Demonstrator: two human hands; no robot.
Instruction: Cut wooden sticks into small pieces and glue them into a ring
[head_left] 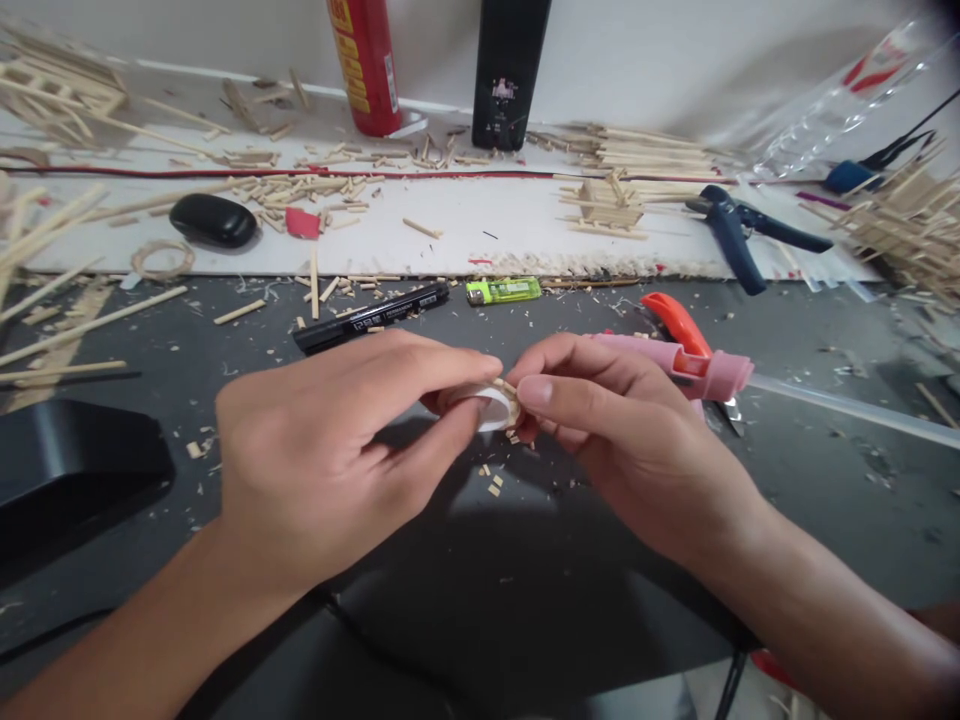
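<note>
Both hands meet over the dark tabletop's middle: my left hand (pixel 330 450) and right hand (pixel 600 430) pinch a small white ring (pixel 491 405), fingers closed on it. Pink glue gun (pixel 675 365) lies just behind; bare tabletop (pixel 825 480) lies rightward.

glue gun (pixel 675 370) just R of hands, marker (pixel 371 318) behind
</note>
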